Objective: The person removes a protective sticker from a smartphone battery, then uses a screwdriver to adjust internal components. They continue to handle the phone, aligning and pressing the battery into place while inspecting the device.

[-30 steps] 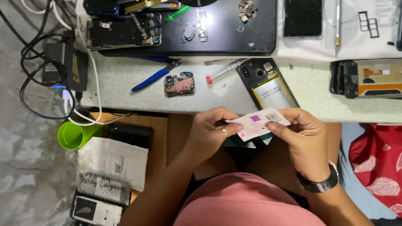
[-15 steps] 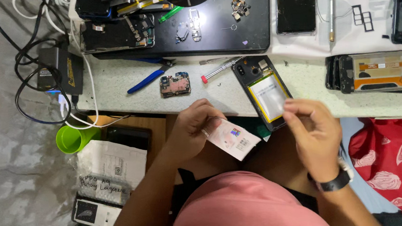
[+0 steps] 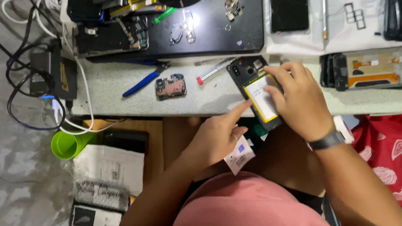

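My right hand (image 3: pixel 300 99) lies over the opened phone (image 3: pixel 255 91) at the near edge of the table (image 3: pixel 202 96), its fingers (image 3: pixel 280 78) spread a little and pressed flat on the white, yellow-edged battery (image 3: pixel 261 97) seated in the phone's back. My left hand (image 3: pixel 213 140) sits just below the table edge, the forefinger stretched out to touch the phone's lower corner while the other fingers curl together on a small white packet (image 3: pixel 239 155) with a purple mark, tucked against my palm. A dark band (image 3: pixel 327 140) wraps my right wrist. Left of the phone, lying apart on the table, are a red-tipped tool (image 3: pixel 214 71), a small circuit board (image 3: pixel 170 86) and blue-handled pliers (image 3: pixel 143 81). A green cup (image 3: pixel 69 144) stands lower down, off the table.
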